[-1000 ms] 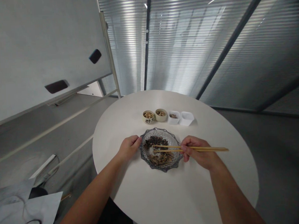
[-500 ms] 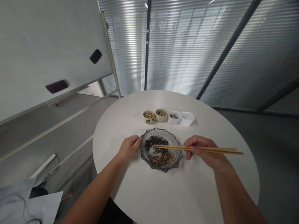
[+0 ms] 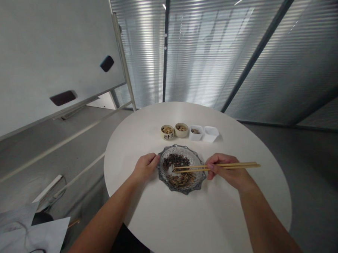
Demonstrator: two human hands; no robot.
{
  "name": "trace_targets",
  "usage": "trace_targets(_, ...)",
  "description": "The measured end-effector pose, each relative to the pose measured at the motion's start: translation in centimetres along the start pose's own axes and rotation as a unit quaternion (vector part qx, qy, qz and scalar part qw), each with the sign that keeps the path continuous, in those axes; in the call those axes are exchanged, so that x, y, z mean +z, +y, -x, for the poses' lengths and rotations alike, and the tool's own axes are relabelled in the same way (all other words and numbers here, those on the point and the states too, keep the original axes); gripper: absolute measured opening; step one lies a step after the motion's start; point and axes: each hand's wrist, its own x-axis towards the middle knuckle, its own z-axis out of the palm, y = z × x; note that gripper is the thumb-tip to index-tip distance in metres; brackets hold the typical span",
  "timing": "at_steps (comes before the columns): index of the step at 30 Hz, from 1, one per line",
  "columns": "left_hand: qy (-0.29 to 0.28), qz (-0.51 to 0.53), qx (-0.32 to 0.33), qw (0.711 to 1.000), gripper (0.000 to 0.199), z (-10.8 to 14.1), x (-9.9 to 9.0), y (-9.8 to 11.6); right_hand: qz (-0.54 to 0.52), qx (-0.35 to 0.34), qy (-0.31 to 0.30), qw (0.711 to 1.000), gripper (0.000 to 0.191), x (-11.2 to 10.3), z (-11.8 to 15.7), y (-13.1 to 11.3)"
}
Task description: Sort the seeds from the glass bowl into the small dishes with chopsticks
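Observation:
A glass bowl [image 3: 197,155] with a pointed, scalloped rim stands in front of me on the round white table [image 3: 173,223]. In it, dark seed-like pieces [image 3: 174,160] lie toward the back and lighter brown, elongated ones [image 3: 182,180] toward the front. My left hand [image 3: 146,167] is closed at the bowl's left rim, thumb against the glass. With my right hand [image 3: 225,168] I hold a pair of wooden chopsticks [image 3: 191,167] level over the bowl. Their tips are slightly apart, low over the pieces; I cannot tell whether anything sits between them.
Behind the bowl stand two small round cups, a left one [image 3: 167,132] and a right one [image 3: 181,130], both holding pale pieces. Beside them are a white square dish [image 3: 196,132] with small pieces and another white dish [image 3: 211,133]. A whiteboard [image 3: 50,53] stands at the left.
The chopstick tips have parted and dropped slightly, and their back ends have drawn closer together and shifted left. My left hand stays on the bowl's rim.

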Motion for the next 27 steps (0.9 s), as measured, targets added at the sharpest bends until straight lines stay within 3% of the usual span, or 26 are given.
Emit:
trace_targets(9,0.007,0.005,0.001,1.000,0.046,0.1,0.0,0.2,-0.023,0.017,0.031,0.999,0.040,0.8,-0.6,0.6)
trace_targets(19,0.001,0.010,0.003,1.000,0.047,0.0,0.1,-0.1,-0.005,0.008,0.108,0.994,0.042,1.1,-1.0,1.3)
trace_targets(23,0.001,0.009,0.003,1.000,0.046,0.0,0.0,0.0,-0.087,0.005,0.182,0.979,0.040,1.0,-1.6,2.0)
trace_targets(27,0.003,0.007,-0.001,1.000,0.046,0.0,0.1,0.0,-0.214,-0.078,0.294,0.928,0.042,0.4,-2.8,1.6)
